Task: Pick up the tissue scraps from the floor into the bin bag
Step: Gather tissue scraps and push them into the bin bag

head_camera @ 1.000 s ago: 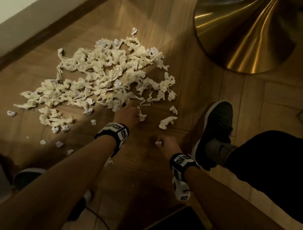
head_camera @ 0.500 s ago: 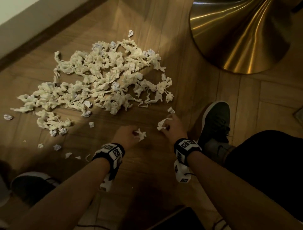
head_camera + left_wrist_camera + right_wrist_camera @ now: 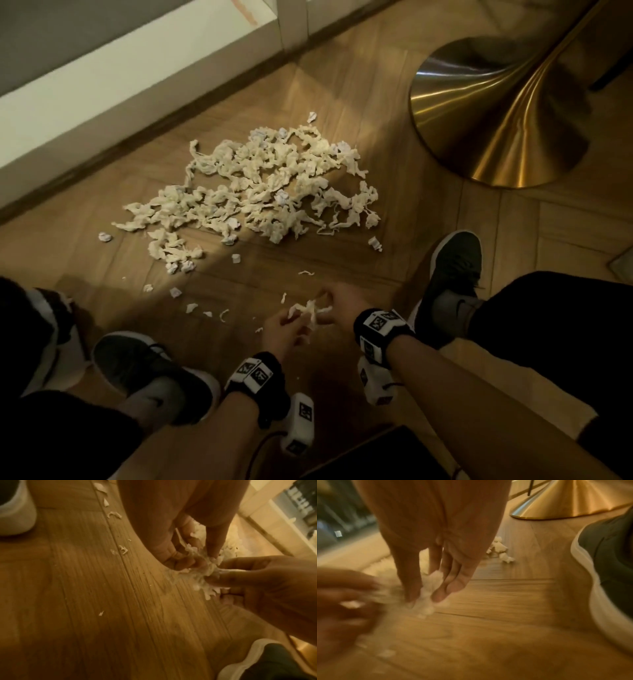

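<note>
A person crouches over a wooden floor (image 3: 342, 267) strewn with torn tissue, both hands meeting low between a pair of dark sneakers. The left hand (image 3: 284, 330) and the right hand (image 3: 342, 303) each pinch the same small wad of scraps (image 3: 308, 311), fingers curled in around it; the left-wrist view shows the fingertips (image 3: 181, 561) of one hand and the thumb of the other closed on the crumpled paper just above the boards.

The main pile of tissue scraps (image 3: 260, 188) lies well beyond the hands, between the white skirting of a wall unit (image 3: 137, 92) and the brass cone base (image 3: 496, 120) of a piece of furniture. Loose crumbs (image 3: 175, 292) trail from the near edge of that pile toward the left sneaker (image 3: 147, 370), and one stray bit (image 3: 375, 242) sits on the pile's side nearest the right sneaker (image 3: 452, 270).

The step in hand appears to be gathering: small pieces collected into one handful. The bin bag cannot be made out with certainty in any view; a dark shape at the bottom edge of the head view may be it. The next move likely calls for carrying the wad to the bag without shedding fragments, then returning to the pile, which looks largely untouched.
</note>
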`<state>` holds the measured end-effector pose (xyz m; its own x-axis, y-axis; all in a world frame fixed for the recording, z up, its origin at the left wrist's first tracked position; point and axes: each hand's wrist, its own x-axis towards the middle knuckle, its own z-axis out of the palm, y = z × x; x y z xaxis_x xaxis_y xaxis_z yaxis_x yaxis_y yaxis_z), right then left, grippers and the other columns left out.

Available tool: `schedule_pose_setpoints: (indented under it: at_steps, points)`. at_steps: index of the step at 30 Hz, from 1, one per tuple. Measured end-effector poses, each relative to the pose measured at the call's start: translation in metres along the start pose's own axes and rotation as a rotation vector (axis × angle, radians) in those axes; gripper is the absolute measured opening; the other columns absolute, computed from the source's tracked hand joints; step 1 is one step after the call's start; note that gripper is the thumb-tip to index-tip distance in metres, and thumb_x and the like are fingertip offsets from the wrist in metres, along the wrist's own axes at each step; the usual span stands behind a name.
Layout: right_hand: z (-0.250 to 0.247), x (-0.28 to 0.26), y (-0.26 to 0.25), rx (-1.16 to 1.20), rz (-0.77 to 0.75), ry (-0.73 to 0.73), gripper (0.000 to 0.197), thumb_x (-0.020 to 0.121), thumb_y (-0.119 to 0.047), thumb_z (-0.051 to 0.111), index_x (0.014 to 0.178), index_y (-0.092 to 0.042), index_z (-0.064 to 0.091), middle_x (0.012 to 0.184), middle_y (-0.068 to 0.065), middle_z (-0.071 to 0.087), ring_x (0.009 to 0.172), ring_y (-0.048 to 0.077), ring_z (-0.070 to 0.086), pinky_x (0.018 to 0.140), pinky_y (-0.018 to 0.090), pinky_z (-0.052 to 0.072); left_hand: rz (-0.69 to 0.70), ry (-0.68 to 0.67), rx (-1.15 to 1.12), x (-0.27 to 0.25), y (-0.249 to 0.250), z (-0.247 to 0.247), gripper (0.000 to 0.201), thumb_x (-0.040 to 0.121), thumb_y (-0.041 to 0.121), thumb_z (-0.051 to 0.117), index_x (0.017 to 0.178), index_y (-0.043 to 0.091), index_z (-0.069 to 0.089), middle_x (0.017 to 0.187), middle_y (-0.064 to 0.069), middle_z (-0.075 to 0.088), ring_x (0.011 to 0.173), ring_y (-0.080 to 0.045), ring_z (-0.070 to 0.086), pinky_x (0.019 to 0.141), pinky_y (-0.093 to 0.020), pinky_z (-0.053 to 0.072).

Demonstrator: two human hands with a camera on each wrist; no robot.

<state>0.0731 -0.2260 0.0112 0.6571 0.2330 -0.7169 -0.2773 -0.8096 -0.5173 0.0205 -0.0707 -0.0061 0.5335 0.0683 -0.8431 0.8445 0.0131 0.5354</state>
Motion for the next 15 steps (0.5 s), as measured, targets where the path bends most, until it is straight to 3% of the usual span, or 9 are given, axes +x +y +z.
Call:
schedule_pose_setpoints:
  at_steps: [2, 4, 6, 8, 11, 15]
  points:
    - [0.004, -0.014, -0.016, 0.029, -0.047, -0.013, 0.048, 0.075, -0.023, 0.078, 0.120, -0.015, 0.061, 0.106, 0.004, 0.064, 0.080, 0.009, 0.054, 0.055, 0.008, 0.040, 0.006, 0.040, -0.091, -0.013, -0.001, -0.005, 0.005, 0.089, 0.014, 0.065, 0.092, 0.011, 0.067, 0.078, -0.008, 0.066, 0.065, -0.017, 0.060, 0.052, -0.024, 0.048]
    - [0.009, -0.027, -0.026, 0.163, -0.067, -0.024, 0.053, 0.075, -0.016, 0.078, 0.124, -0.011, 0.058, 0.090, 0.001, 0.062, 0.062, 0.003, 0.054, 0.042, 0.004, 0.035, -0.004, 0.029, -0.229, -0.026, 0.000, -0.010, 0.010, 0.088, 0.013, 0.064, 0.095, 0.006, 0.068, 0.079, -0.011, 0.066, 0.062, -0.017, 0.059, 0.051, -0.024, 0.046]
    - [0.011, -0.042, -0.034, 0.236, -0.094, -0.060, 0.054, 0.074, -0.008, 0.078, 0.124, -0.008, 0.058, 0.077, -0.003, 0.059, 0.049, -0.001, 0.056, 0.042, 0.008, 0.038, -0.019, -0.031, -0.329, -0.039, 0.001, -0.015, 0.016, 0.087, 0.011, 0.065, 0.100, 0.001, 0.068, 0.083, -0.016, 0.067, 0.062, -0.020, 0.061, 0.053, -0.026, 0.048]
    - [0.011, -0.057, -0.042, 0.175, -0.145, -0.091, 0.040, 0.077, -0.009, 0.076, 0.114, -0.006, 0.063, 0.071, -0.003, 0.062, 0.046, -0.003, 0.057, 0.042, 0.009, 0.039, -0.013, -0.082, -0.349, -0.053, 0.003, -0.020, 0.017, 0.087, 0.007, 0.063, 0.101, -0.001, 0.064, 0.081, -0.016, 0.066, 0.056, -0.018, 0.062, 0.049, -0.024, 0.048]
    - [0.015, -0.078, -0.053, 0.163, -0.219, -0.083, 0.025, 0.079, -0.011, 0.075, 0.102, -0.006, 0.067, 0.067, -0.006, 0.064, 0.048, -0.003, 0.059, 0.045, 0.009, 0.040, 0.010, -0.151, -0.333, -0.072, 0.007, -0.024, 0.013, 0.089, 0.003, 0.057, 0.100, -0.003, 0.057, 0.065, -0.009, 0.062, 0.044, -0.012, 0.056, 0.036, -0.017, 0.036]
    - [0.026, -0.097, -0.060, 0.264, -0.278, -0.002, 0.011, 0.079, -0.012, 0.074, 0.087, -0.005, 0.071, 0.065, -0.003, 0.065, 0.049, -0.002, 0.059, 0.050, 0.013, 0.043, 0.074, -0.254, -0.360, -0.096, 0.009, -0.030, 0.010, 0.091, 0.009, 0.050, 0.084, 0.006, 0.056, 0.051, 0.002, 0.054, 0.038, -0.005, 0.046, 0.035, -0.014, 0.023]
